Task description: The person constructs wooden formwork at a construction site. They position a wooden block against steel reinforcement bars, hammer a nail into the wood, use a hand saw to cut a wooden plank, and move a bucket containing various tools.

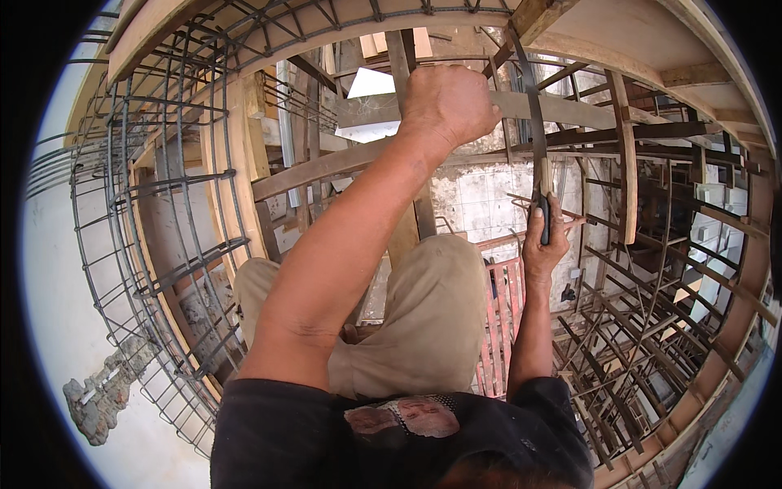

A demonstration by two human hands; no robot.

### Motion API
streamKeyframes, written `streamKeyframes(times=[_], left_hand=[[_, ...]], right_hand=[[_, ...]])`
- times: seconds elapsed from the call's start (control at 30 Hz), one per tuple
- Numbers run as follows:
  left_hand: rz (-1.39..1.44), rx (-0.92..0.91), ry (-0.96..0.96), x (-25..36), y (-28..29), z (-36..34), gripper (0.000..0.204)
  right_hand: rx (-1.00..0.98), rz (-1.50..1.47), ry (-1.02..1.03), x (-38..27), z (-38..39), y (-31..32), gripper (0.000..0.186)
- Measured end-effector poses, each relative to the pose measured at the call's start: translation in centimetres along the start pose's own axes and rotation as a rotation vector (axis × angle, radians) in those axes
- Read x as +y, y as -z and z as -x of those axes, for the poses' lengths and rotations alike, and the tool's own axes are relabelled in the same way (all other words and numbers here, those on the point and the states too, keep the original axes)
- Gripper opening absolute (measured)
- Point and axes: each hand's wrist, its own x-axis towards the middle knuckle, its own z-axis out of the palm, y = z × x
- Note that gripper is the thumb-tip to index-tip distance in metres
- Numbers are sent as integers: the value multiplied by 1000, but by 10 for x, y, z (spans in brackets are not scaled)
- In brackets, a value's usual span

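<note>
My left hand (446, 104) is a fist raised over a grey horizontal plank (538, 107), just left of a long dark blade; whatever it grips is hidden behind the fingers. My right hand (544, 238), lower and to the right, grips the black handle of the long bladed tool (534, 98), which looks like a saw and runs up toward a wooden beam (540, 15) at the top. My khaki-clad knee (432, 293) is raised below my left arm.
A rebar cage (175, 175) inside timber formwork runs along the left, beside a white wall (53, 269). Wooden scaffold poles (652, 334) crowd the right. A red slatted frame (501, 326) lies below near a stained tiled surface (472, 200). Plywood panels (619, 37) are at upper right.
</note>
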Motion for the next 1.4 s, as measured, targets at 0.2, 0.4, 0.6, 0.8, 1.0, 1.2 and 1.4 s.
streamKeyframes(times=[0.2, 0.4, 0.6, 0.8, 1.0, 1.2, 1.4], left_hand=[[26, -37, 13, -4, -3, 5, 41], [49, -32, 3, -2, 3, 1, 41], [65, 1, -8, 0, 10, 0, 37], [82, 18, -11, -2, -1, 5, 37], [155, -87, 18, 3, 7, 3, 37], [126, -21, 5, -4, 11, 6, 26], [153, -145, 34, -3, 10, 3, 37]], right_hand=[[-80, 99, 25, -19, -16, 1, 34], [-103, 47, -44, -37, -44, -3, 34], [-95, 83, 82, -41, -20, 20, 34], [-96, 114, 51, -70, -53, 32, 31], [-195, 73, -164, -92, -77, 37, 35], [-171, 111, -73, -93, -78, 31, 33], [-146, 115, -34, -81, -71, 45, 35]])
